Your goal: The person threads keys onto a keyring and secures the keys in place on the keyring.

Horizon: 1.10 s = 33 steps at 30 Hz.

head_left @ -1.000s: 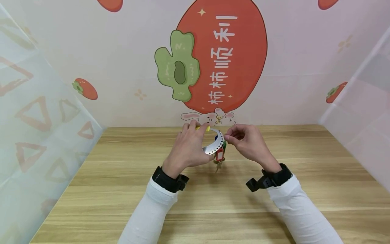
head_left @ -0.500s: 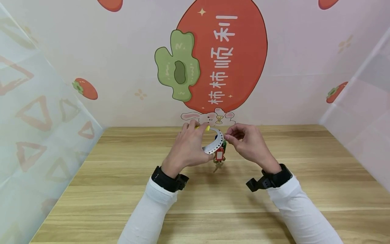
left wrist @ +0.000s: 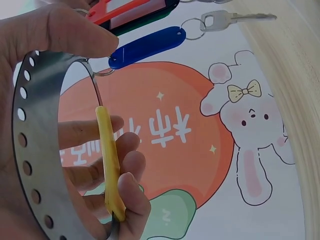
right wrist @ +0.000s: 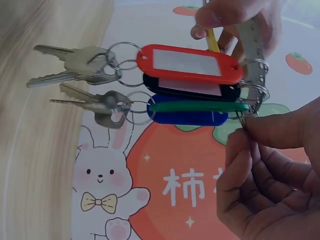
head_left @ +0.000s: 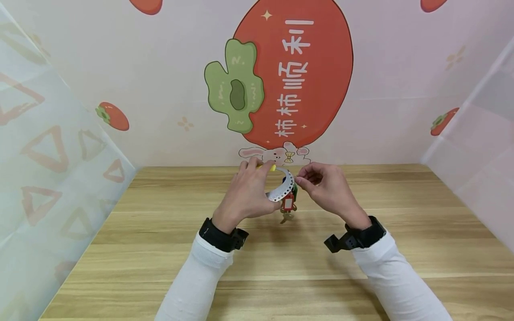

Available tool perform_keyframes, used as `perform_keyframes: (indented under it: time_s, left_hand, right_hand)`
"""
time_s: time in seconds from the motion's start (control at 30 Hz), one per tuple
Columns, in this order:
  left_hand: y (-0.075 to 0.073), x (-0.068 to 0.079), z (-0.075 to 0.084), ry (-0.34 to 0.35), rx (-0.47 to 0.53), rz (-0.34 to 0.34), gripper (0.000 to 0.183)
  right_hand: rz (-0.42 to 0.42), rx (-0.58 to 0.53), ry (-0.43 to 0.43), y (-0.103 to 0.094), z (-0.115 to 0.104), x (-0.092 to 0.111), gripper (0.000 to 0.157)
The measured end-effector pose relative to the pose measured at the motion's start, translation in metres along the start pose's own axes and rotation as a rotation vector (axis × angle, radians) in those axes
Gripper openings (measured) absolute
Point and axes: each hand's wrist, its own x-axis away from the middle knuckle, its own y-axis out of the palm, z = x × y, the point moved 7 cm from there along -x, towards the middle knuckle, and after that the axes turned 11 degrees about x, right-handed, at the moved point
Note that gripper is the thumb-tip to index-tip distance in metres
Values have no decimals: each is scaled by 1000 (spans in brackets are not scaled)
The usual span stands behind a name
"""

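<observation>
My left hand [head_left: 246, 191] holds a large metal key ring [left wrist: 37, 130] with a row of holes along its band. Its fingers curl about the yellow sleeve [left wrist: 108, 160] on that ring. From the band hang key tags: a red tag [right wrist: 190, 65], a black tag [right wrist: 197, 88], a blue tag [right wrist: 187, 118] and a green tag [right wrist: 200, 107]. Several silver keys [right wrist: 90, 65] dangle from the tags on split rings. My right hand [head_left: 327, 189] pinches a small split ring [right wrist: 242, 119] at the green tag's end, close against the band. Fingertips partly hide it.
Beneath both hands lies a wood-grain tabletop [head_left: 160, 249]. A printed backdrop [head_left: 160, 67] with a big persimmon rises at the table's back edge. Pale side panels [head_left: 52, 147] flank the table. Each wrist wears a black strap [head_left: 218, 236] with a camera.
The tags and keys swing slightly left and up in the head view. The metal ring shifts a touch the same way. Both hands stay nearly in place, keeping their holds.
</observation>
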Motion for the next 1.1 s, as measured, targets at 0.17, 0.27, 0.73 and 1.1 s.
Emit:
perform_keyframes:
  time_s: [0.17, 0.27, 0.73, 1.1]
  left_hand:
    - [0, 0, 0, 11, -14, -7, 86]
    - [1, 0, 0, 20, -19, -13, 87]
    - [4, -2, 0, 49, -29, -66, 89]
    - [3, -2, -1, 39, 37, -78, 88]
  right_hand:
    - [-50, -35, 41, 2, 3, -1, 4]
    - [-70, -36, 40, 2, 4, -1, 3]
    - [-114, -19, -6, -1, 4, -2, 4]
    - [-223, -153, 116, 5, 13, -1, 9]
